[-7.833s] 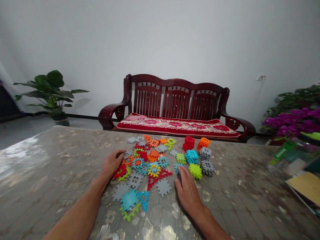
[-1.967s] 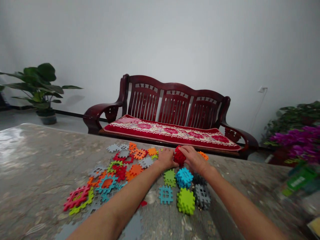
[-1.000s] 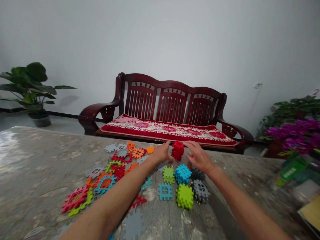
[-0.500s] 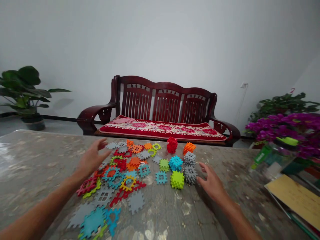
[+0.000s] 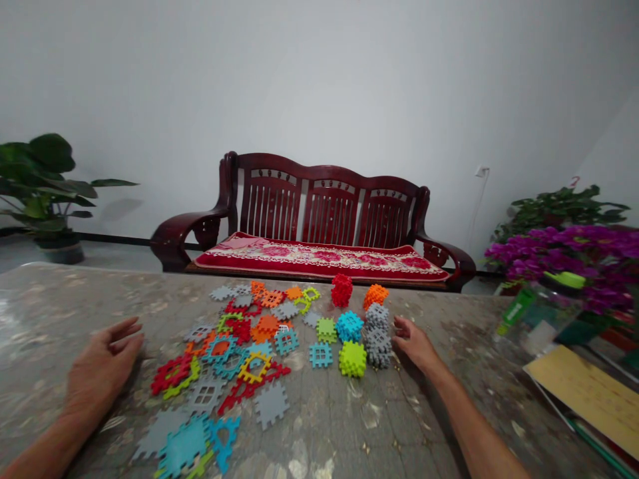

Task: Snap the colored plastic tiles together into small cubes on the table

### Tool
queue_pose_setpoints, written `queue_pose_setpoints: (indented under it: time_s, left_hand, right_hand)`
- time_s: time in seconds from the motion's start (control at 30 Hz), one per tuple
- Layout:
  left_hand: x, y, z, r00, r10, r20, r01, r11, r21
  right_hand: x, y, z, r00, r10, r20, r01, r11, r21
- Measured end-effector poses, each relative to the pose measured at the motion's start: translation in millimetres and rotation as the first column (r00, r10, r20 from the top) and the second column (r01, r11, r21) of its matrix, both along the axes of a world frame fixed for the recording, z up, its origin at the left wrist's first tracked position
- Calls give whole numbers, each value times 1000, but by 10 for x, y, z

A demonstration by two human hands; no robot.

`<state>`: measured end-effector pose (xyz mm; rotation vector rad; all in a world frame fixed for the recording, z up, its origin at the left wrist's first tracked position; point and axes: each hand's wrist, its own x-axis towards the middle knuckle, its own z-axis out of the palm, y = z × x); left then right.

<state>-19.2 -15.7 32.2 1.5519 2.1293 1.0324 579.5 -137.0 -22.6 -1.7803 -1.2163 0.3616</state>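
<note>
On the left of the table my left hand point(image 5: 104, 364) rests palm down, fingers loosely stretched, holding nothing. A spread of flat interlocking plastic tiles point(image 5: 272, 402) in grey, red, orange, yellow, green and blue lies to its right. My right hand point(image 5: 413, 342) is beside two grey tile stacks point(image 5: 378, 347), its fingers apart; whether the fingertips touch them I cannot tell. Left of the grey stacks stand a blue stack point(image 5: 349, 326) and a lime green stack point(image 5: 353, 359). Farther back are a red stack point(image 5: 342, 291) and an orange stack point(image 5: 376, 296).
A patterned table point(image 5: 359, 439) bears everything. On its right are a clear bottle point(image 5: 554, 313) with a green lid, a yellow-brown paper pad point(image 5: 589, 392) and purple flowers point(image 5: 574, 259). Behind stands a wooden bench point(image 5: 329, 206); a potted plant point(image 5: 50, 193) is at far left.
My left hand has drawn back from above the tiles to the table at left. My right hand has moved slightly up, close beside the grey stacks. The stacks look unchanged.
</note>
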Motion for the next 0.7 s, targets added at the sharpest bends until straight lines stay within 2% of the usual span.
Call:
queue_pose_setpoints:
  time_s: [0.1,0.27,0.43,0.7]
  left_hand:
    - [-41,47,-34,1000,-11,-21,10,1000,-23]
    - [-46,51,-16,999,-28,-38,25,998,-63]
    - [-17,44,24,999,-35,-32,32,995,-98]
    - [-41,79,-24,997,-44,-67,39,996,-78]
  right_hand:
    - [-51,41,17,998,39,50,-39,999,5]
    - [-135,114,7,966,47,253,-55,998,26]
    - [-157,175,-48,957,-6,290,1,1000,18]
    - [-168,213,-72,932,-38,362,47,999,-15]
